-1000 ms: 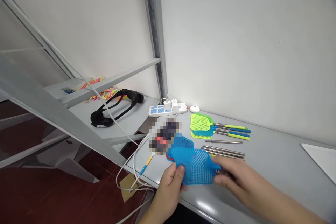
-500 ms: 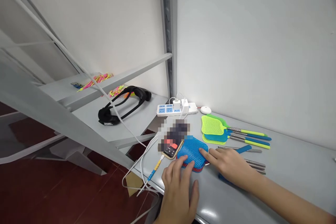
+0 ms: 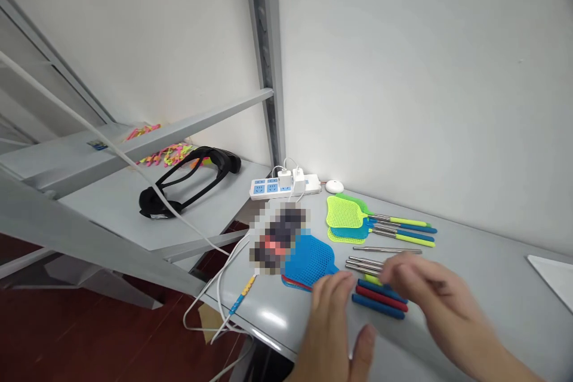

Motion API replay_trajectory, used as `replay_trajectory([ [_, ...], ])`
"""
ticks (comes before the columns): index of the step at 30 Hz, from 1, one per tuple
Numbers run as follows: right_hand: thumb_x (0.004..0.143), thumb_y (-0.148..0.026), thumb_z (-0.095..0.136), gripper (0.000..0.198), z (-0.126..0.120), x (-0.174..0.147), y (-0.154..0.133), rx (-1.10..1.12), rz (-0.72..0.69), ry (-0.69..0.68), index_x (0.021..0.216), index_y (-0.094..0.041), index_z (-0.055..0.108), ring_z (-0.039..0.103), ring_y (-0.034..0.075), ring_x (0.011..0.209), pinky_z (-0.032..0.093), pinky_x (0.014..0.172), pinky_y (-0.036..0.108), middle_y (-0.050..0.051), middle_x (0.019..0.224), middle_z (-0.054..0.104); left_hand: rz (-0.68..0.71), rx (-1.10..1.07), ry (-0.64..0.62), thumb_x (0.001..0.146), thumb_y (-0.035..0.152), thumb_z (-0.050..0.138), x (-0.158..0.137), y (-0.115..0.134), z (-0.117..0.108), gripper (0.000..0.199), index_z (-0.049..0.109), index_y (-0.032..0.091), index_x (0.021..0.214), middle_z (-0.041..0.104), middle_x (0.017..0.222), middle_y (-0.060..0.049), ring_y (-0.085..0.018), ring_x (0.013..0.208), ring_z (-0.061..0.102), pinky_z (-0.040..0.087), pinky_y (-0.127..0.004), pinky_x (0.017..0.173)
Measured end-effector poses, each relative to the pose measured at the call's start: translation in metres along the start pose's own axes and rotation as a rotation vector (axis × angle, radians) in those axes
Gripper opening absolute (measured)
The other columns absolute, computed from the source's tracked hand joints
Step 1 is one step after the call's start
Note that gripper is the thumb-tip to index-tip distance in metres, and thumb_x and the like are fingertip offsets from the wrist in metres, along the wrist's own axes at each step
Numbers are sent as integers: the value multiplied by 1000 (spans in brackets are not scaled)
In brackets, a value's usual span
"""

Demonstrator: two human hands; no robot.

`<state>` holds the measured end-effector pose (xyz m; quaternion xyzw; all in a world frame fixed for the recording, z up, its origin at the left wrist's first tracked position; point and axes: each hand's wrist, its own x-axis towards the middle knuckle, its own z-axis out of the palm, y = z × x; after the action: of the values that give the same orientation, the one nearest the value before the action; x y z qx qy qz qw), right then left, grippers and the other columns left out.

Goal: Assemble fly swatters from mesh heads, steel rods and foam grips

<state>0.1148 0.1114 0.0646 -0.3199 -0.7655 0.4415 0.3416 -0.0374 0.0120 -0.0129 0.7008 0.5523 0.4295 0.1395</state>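
My left hand [image 3: 333,322] is open, thumb apart, with its fingertips at the neck of a blue fly swatter head [image 3: 311,258]. A red swatter head [image 3: 295,282] and another blue edge show beneath it. My right hand [image 3: 441,301], slightly blurred, hovers with loosely bent fingers over several metal rods [image 3: 362,264] and handles. I see nothing held in it. Near it lie a red handle [image 3: 382,298], a blue handle [image 3: 378,307] and a yellow-green handle [image 3: 372,279] partly hidden by the hand.
Yellow-green fly swatters [image 3: 344,212], with green and blue ones, lie stacked behind. A pixelated phone [image 3: 277,239] with a cable is at the left. A power strip [image 3: 271,189] and white round device [image 3: 334,186] stand by the wall. Black headgear [image 3: 192,182] rests on the left shelf.
My right hand has lifted off the blue swatter head and moved right, uncovering coloured handles. My left hand has shifted from the head to its neck. The view has turned slightly right.
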Motion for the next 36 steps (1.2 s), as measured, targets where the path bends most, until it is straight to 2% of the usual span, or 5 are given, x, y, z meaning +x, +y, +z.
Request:
replay_trajectory([
  [5,99,-46,36,40,-12,-34,-19,784,196,467,67,-26,45,21,14,45,33,40,27,-6,53,16,-236,-390,-295,98,44,37,29,54,40,34,58,19,105,65,89,-10,-25,80,61,43,-34,67],
  [16,88,-38,65,36,-38,-62,5,1075,543,694,68,-22,39,3,8,48,19,34,20,-11,56,9,-937,-1663,-1269,97,58,39,37,54,50,45,30,24,70,21,48,12,-9,39,2,10,-22,37],
  [24,94,-33,56,31,-49,-68,-7,1201,508,626,69,-21,43,0,7,46,12,34,20,-12,54,8,-1022,-1796,-1062,98,53,34,17,75,58,43,20,26,67,4,48,12,-10,40,-11,-3,-22,33],
  [29,94,-39,57,33,-52,-54,-24,1031,218,725,69,-21,45,6,7,43,16,35,20,-11,50,12,-600,-1071,-685,97,51,36,44,88,43,36,43,23,75,34,57,7,-12,44,31,39,-26,51],
  [36,89,-55,60,42,-16,-60,-24,862,132,731,69,-21,44,19,5,42,24,38,19,-11,49,23,-291,-700,-400,96,49,46,44,99,41,30,56,21,99,57,96,-6,-23,87,47,34,-35,81],
])
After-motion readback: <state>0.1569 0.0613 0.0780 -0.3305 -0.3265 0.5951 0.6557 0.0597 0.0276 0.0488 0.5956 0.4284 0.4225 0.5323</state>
